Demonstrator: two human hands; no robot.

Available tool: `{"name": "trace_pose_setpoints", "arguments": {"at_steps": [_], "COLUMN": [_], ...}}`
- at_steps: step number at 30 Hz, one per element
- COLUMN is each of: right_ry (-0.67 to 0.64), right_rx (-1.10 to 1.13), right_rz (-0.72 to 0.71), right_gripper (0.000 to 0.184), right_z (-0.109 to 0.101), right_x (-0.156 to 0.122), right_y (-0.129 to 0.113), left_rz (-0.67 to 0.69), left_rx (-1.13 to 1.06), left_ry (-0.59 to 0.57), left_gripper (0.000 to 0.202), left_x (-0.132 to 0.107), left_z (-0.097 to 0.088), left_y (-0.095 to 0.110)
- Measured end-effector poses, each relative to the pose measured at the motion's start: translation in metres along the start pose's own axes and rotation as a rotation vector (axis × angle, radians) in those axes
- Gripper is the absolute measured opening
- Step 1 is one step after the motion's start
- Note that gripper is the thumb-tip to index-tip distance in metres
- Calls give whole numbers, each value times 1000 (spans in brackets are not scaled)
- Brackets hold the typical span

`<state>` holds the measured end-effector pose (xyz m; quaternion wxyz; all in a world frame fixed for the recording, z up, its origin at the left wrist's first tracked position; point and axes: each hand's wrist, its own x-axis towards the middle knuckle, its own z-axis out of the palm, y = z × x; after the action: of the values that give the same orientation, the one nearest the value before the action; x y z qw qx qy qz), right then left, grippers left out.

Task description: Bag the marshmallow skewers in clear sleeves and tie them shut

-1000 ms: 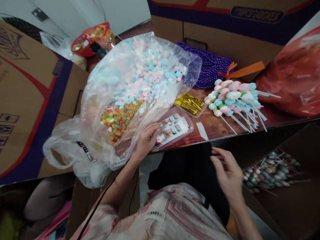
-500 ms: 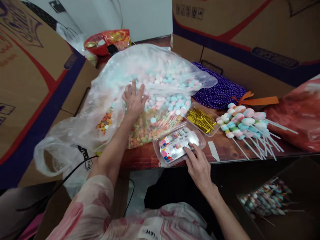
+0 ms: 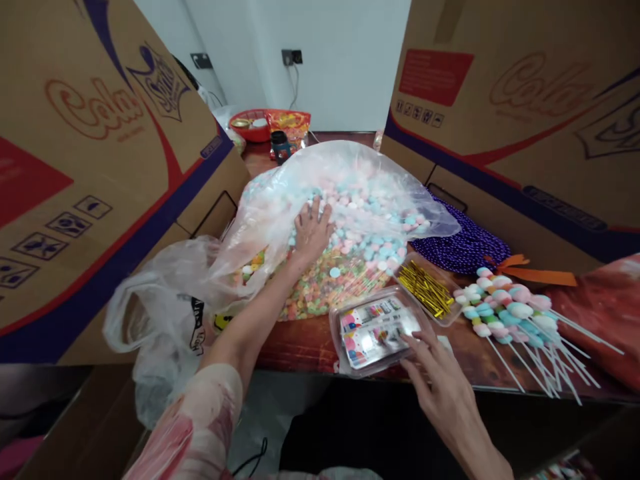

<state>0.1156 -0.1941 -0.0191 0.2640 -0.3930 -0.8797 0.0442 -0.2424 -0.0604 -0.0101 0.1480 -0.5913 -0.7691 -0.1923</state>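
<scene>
My left hand (image 3: 313, 230) reaches onto a big clear plastic bag (image 3: 280, 200) full of pastel marshmallows (image 3: 373, 243), its fingers spread. In front of that arm lie small ring-shaped candies (image 3: 317, 283) in green, orange and pink. My right hand (image 3: 443, 377) hovers at the right edge of a clear plastic tray (image 3: 340, 347), fingers stretched and apart, with nothing seen in them. Inside the tray is a stack of printed labels (image 3: 375, 333). Beside it, gold twist ties (image 3: 425, 288) fill another clear tray. Marshmallow skewers (image 3: 510, 310) on white sticks are piled at the right.
Tall cardboard boxes (image 3: 115, 167) (image 3: 520, 87) flank the table. A purple dotted bundle (image 3: 465, 233) with an orange ribbon lies at the right box. At the back are a red basket (image 3: 255, 133) and a dark bottle (image 3: 281, 147). A white plastic bag (image 3: 170, 293) hangs over the left edge.
My view has tilted up, so the table sits lower and further right in the picture. My right hand has slid from the labels to the tray's right edge. My left hand stays on the marshmallows.
</scene>
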Motion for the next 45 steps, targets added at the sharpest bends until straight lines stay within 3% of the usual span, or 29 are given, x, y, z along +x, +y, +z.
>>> {"name": "trace_pose_setpoints", "arguments": {"at_steps": [4,7,10,14,20,25,31,35,38,41,43,45], "right_ry": [71,-1,-58,-91,-99,-111,-160,-189,-137,-235,-317,-335], "right_rx": [29,-73,-222,-258,-187,9,86,134,97,124,176,167], "right_rz": [-73,-120,-20,105,166,331,116,54,43,-144,-266,-282], "right_gripper": [38,42,47,52,57,50,54,52,41,41,38,40], "right_z": [6,23,44,72,92,98,99,67,29,-5,-18,-20], "right_x": [55,110,165,222,274,296,289,260,211,142,94,54], "right_y": [1,-6,-7,12,56,92,114,118,102,70,50,38], "left_rz": [-3,15,59,102,236,358,363,333,342,358,356,345], "left_rx": [-81,-140,-179,-178,-177,-194,-217,-241,-255,-290,-316,-334], "left_ry": [21,29,51,84,39,-65,-190,-155,-189,-223,-218,-208], "left_gripper": [50,44,39,34,46,43,56,67,71,77,78,75], "left_x": [0,1,3,7,7,5,13,13,12,12,12,12], "left_z": [-2,-5,-8,-6,0,-4,4,12,13,12,12,14], "left_y": [-2,-6,-13,-24,-30,-15,15,25,22,17,15,14]}}
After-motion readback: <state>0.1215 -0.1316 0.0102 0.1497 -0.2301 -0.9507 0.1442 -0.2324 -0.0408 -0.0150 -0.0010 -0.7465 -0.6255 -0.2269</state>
